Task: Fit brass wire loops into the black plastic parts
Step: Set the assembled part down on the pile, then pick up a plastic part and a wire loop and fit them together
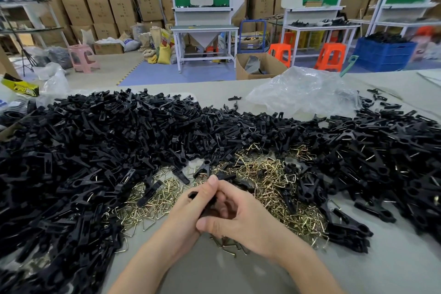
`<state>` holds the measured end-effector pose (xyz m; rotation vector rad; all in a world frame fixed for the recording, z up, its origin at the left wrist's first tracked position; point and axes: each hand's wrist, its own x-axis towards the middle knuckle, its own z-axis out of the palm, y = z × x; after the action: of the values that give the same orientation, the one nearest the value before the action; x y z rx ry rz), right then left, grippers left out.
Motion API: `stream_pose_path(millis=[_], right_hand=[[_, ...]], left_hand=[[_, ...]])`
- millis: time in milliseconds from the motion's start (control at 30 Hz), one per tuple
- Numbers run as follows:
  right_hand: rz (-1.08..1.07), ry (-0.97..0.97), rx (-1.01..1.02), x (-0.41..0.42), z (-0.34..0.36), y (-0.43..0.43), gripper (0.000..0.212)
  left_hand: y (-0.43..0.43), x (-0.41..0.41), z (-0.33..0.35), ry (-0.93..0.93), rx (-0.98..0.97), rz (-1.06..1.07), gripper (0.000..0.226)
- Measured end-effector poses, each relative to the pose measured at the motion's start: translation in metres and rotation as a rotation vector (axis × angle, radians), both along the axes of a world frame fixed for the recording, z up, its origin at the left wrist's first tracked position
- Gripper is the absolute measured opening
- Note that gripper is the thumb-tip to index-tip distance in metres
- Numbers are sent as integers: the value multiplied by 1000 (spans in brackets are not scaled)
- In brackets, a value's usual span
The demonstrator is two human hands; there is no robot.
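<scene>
Both my hands meet at the near centre of the table. My left hand (191, 210) and my right hand (241, 215) together grip one black plastic part (193, 194), whose end sticks out past the left fingers; the rest of it is hidden between my fingers. Whether a wire loop is in it cannot be seen. A loose heap of brass wire loops (262, 174) lies right behind and beside my hands. A huge pile of black plastic parts (107, 138) fills the left and middle of the table.
More black parts, many with wire fitted, are piled at the right (393, 155). A crumpled clear plastic bag (303, 88) lies at the far right of the table. Bare grey tabletop (238, 274) shows near me. Workbenches, stools and cartons stand beyond.
</scene>
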<state>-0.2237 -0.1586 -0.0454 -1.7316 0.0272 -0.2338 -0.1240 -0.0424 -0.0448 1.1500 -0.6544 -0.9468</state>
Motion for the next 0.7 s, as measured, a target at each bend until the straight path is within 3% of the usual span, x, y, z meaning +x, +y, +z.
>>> stream_pose_path(millis=[167, 300, 433, 500, 533, 600, 700], right_hand=[[-22, -23, 40, -3, 4, -2, 42], [-298, -89, 81, -6, 23, -17, 44], [-563, -492, 841, -17, 74, -77, 68], [-577, -605, 1052, -27, 94, -103, 87], [-573, -574, 1046, -29, 97, -107, 88], [-573, -415, 890, -22, 83, -98, 65], [-561, -153, 365, -7, 47, -59, 47]], left_hand=[[3, 3, 2, -40, -21, -83, 70], [3, 8, -2, 39, -26, -138, 90], [2, 10, -10, 48, -56, -110, 87], [-1, 9, -12, 53, -65, -65, 84], [-1, 8, -12, 48, -69, -26, 82], [-3, 5, -11, -11, -66, 90, 69], [-1, 2, -10, -315, 14, 337, 43]])
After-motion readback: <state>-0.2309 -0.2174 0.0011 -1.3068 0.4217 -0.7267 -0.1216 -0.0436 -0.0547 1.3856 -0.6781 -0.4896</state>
